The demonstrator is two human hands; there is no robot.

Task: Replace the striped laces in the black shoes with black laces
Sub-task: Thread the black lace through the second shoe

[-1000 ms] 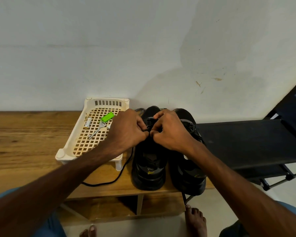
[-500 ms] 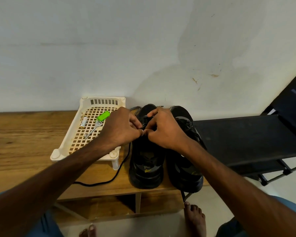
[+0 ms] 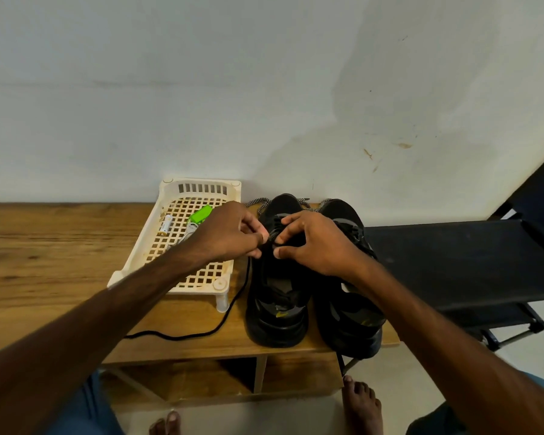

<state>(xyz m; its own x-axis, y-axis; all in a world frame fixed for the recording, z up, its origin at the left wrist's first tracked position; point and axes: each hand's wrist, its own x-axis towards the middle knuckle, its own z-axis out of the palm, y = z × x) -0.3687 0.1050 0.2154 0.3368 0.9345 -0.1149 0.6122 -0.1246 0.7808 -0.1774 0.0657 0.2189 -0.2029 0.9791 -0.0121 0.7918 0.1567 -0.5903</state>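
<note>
Left hand [image 3: 230, 233] and right hand [image 3: 314, 243] pinched a black lace [image 3: 233, 306] over the left black shoe [image 3: 277, 296], which stood on the wooden bench [image 3: 60, 262], toe toward the wall, heel toward the person.

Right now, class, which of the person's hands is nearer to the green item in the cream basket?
Left. The left hand sits just right of the green item, its wrist over the basket. The right hand is farther right, above the shoes.
</note>
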